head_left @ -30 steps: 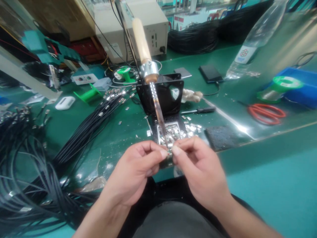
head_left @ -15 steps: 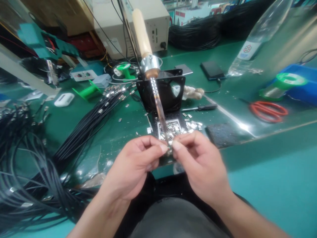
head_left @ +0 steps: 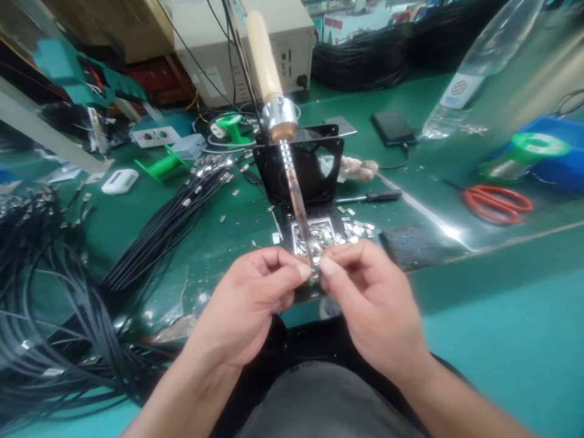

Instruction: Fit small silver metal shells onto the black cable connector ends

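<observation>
A soldering iron [head_left: 298, 204] with a wooden handle points down toward me, its tip between my two hands. My left hand [head_left: 255, 286] is closed in a pinch just left of the tip; what its fingertips hold is too small to make out. Opposite it, my right hand [head_left: 365, 298] pinches too, with its thumb and forefinger close by the tip and their contents hidden. Under the iron lies a small tray [head_left: 293, 234] of silvery metal pieces. A black fan frame [head_left: 269, 176] stands behind the tray.
Bundled black cables [head_left: 150, 225] cover the left side. To the right lie a screwdriver [head_left: 383, 196], orange-handled scissors [head_left: 497, 204], a solder spool [head_left: 511, 161] and a dark pad [head_left: 408, 246]. Farther back are a phone [head_left: 392, 128], a plastic bottle [head_left: 465, 91] and a green spool [head_left: 164, 165].
The whole view has shifted very slightly. Both hands keep their pinch at the iron's tip, with no other clear movement.
</observation>
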Demonstrator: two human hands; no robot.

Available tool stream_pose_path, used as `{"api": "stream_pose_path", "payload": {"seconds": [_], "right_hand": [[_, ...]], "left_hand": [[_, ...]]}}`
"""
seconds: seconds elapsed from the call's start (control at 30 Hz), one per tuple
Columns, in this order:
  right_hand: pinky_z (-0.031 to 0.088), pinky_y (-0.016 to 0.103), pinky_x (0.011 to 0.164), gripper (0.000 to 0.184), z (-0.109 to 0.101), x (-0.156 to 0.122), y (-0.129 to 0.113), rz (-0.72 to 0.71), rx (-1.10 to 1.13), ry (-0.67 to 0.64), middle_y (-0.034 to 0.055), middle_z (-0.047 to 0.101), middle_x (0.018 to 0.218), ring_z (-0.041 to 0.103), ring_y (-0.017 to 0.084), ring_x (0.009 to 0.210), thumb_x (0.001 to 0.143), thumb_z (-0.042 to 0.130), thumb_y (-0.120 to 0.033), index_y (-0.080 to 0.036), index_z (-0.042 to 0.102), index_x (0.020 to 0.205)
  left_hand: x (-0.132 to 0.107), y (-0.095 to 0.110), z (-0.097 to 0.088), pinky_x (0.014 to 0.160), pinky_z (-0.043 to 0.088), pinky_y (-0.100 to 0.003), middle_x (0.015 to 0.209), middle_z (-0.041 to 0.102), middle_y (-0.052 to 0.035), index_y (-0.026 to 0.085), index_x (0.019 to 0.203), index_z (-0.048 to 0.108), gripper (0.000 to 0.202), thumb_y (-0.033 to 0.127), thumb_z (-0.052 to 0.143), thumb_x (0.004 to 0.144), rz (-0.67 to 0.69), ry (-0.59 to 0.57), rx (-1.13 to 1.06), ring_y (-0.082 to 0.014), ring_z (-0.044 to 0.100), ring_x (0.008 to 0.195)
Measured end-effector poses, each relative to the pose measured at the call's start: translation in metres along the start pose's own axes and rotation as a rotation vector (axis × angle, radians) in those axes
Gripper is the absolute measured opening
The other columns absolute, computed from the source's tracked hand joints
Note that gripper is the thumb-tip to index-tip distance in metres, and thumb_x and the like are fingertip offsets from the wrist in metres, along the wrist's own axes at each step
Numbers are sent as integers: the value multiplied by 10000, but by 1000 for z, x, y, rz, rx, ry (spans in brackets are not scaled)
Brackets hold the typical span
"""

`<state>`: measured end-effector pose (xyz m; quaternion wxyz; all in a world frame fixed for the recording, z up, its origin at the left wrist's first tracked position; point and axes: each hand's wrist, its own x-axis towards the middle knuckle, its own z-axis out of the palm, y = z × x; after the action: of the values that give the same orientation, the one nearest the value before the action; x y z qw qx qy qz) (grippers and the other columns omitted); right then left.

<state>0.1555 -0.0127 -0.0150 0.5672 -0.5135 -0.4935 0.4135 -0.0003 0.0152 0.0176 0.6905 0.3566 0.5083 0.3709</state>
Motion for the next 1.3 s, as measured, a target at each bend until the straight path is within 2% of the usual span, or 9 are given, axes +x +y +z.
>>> {"api": "stream_pose_path", "payload": {"seconds": [0.53, 0.73, 1.2, 1.3], "right_hand": [[560, 245, 613, 127, -1, 0, 0, -4, 6, 2, 9, 728, 821, 659, 124, 674, 952, 706, -225, -211, 667, 832], [559, 268, 623, 135, -1, 0, 0, -10, -6, -1, 11, 718, 813, 659, 139, 677, 959, 705, -248, -219, 665, 833], [567, 257, 615, 126, 1, -7, 5, 6, 36, -7, 26, 740, 858, 678, 139, 694, 955, 710, -252, -218, 676, 839], [551, 242, 581, 132, 0, -10, 4, 20, 54, -9, 18, 736, 835, 661, 127, 657, 950, 715, -245, -219, 669, 828]], "left_hand": [[1, 1, 2, 460, 263, -160, 516, 485, 68, 140, 653, 657, 245, 230, 862, 753, -7, -1, -5, -27, 337, 482], [0, 2, 3, 448, 244, -161, 537, 509, 59, 132, 644, 668, 244, 235, 880, 707, 2, 19, 1, -20, 332, 476], [-4, -4, -1, 453, 236, -158, 534, 485, 66, 139, 660, 662, 264, 254, 889, 730, -31, 31, 10, -26, 314, 490], [-6, -5, 0, 453, 230, -155, 598, 542, 43, 126, 667, 676, 274, 269, 904, 713, -35, 19, 2, -17, 326, 496]]}}
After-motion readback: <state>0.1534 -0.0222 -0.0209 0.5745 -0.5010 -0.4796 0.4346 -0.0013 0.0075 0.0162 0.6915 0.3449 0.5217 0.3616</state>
